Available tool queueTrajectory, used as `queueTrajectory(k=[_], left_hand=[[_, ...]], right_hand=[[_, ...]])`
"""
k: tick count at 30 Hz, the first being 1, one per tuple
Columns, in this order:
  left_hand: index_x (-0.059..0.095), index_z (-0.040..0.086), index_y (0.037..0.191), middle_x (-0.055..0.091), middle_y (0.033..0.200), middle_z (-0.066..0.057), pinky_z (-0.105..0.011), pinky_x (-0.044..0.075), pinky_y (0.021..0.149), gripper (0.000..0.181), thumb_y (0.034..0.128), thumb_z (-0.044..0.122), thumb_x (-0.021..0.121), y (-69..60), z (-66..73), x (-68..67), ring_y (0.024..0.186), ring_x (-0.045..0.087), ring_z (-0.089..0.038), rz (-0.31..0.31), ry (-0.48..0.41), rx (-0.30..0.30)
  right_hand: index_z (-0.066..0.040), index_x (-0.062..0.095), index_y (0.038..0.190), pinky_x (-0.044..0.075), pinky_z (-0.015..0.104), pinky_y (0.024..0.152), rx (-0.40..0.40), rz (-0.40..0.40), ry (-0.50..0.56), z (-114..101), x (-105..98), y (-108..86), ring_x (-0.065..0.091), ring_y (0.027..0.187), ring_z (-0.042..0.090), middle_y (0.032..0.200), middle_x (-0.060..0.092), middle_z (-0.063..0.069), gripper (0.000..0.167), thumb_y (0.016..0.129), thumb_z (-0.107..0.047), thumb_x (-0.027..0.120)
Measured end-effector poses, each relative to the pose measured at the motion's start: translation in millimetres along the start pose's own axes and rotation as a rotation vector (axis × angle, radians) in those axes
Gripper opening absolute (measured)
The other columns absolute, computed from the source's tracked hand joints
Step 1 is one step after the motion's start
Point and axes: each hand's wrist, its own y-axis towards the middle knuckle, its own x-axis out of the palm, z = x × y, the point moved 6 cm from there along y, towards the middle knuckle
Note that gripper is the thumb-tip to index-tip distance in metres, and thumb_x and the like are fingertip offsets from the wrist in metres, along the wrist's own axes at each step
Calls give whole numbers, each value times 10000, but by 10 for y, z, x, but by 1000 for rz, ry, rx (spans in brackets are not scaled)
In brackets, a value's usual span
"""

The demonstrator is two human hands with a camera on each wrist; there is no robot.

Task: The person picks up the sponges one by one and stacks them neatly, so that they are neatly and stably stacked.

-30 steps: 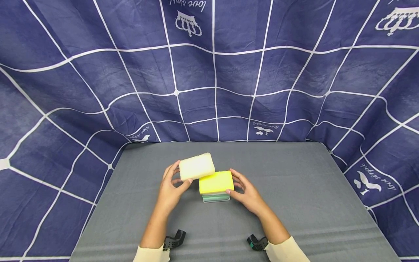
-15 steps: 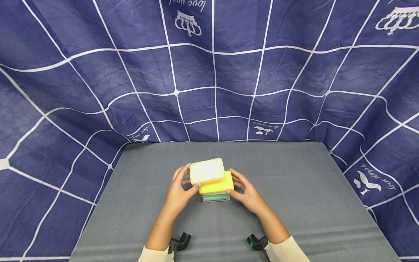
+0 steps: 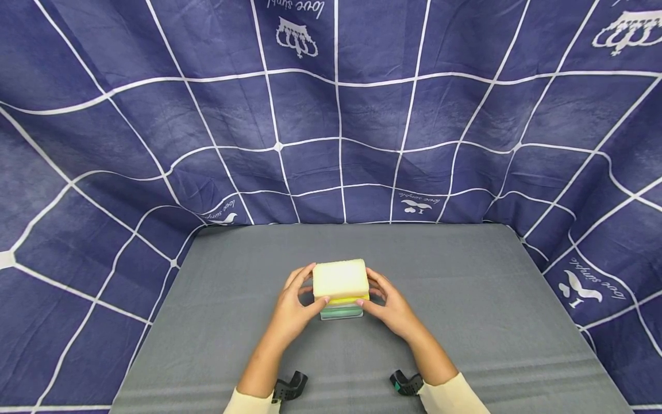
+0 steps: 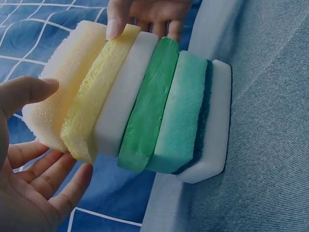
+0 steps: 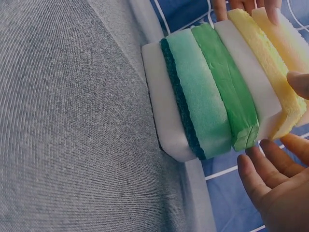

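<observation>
A cream sponge tops an upright stack of sponge-like blocks, and my left hand holds it by its left end, thumb in front and fingers behind. Directly beneath is a yellow sponge; my right hand grips its right end between thumb and fingers. Lower down come a white block, a green block, a teal sponge with a dark scouring layer, and a white block at the bottom. In the right wrist view, the cream sponge is partly cut off by the frame.
The stack stands on a grey cloth-covered table. Dark blue curtains with white grid lines rise behind the table and along both sides. A black wrist mount sits at the left wrist, another black mount at the right.
My left hand has brought the cream sponge rightward and slightly nearer, straightening its tilt, so it now covers the yellow sponge. My right hand has stayed in place.
</observation>
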Motion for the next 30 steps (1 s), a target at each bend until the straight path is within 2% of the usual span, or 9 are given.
queueTrajectory(k=[7, 13, 18, 21, 25, 30], left_hand=[[465, 163, 1514, 469, 1489, -64, -494, 549, 964, 787, 828, 194, 848, -15, -5, 27, 1201, 632, -355, -20, -1, -21], [455, 140, 1520, 463, 1489, -71, -464, 570, 932, 790, 835, 196, 845, -11, -42, 40, 1201, 635, -384, -33, -10, -43], [442, 155, 1530, 461, 1490, -69, -456, 560, 959, 809, 832, 211, 848, -8, -54, 43, 1203, 634, -371, -39, -1, -43], [421, 188, 1544, 460, 1492, -72, -460, 535, 1004, 838, 827, 224, 852, -11, -54, 38, 1251, 600, -361, -36, -6, -32], [417, 236, 1542, 450, 1501, -70, -485, 498, 1052, 789, 863, 233, 820, -7, -66, 29, 1347, 518, -334, -26, -83, -12], [501, 244, 1486, 467, 1492, -79, -487, 504, 1040, 595, 940, 202, 734, 7, -100, 19, 1371, 496, -335, 3, -182, 20]], right_hand=[[-166, 383, 1556, 402, 539, 1126, -15, -5, -3, 2, -1, 0, 466, 1408, 345, 1556, 439, 129, 787, 886, -201, 794], [-169, 388, 1553, 409, 531, 1123, -29, -6, -13, -3, 1, -2, 454, 1421, 334, 1559, 438, 116, 772, 893, -201, 787], [-177, 360, 1570, 428, 512, 1111, -48, 0, -28, -17, 3, -6, 449, 1427, 318, 1579, 426, 100, 802, 892, -200, 788], [-168, 312, 1589, 441, 467, 1108, -89, 9, -29, -55, -6, -13, 426, 1444, 313, 1600, 389, 114, 813, 913, -179, 763], [-159, 309, 1588, 444, 399, 1114, -156, 24, 5, -121, -22, -19, 420, 1451, 238, 1595, 376, 129, 738, 958, -124, 693], [-158, 371, 1564, 441, 451, 1109, -216, 28, 11, -158, -16, -8, 447, 1403, 96, 1550, 415, 131, 634, 991, -83, 632]])
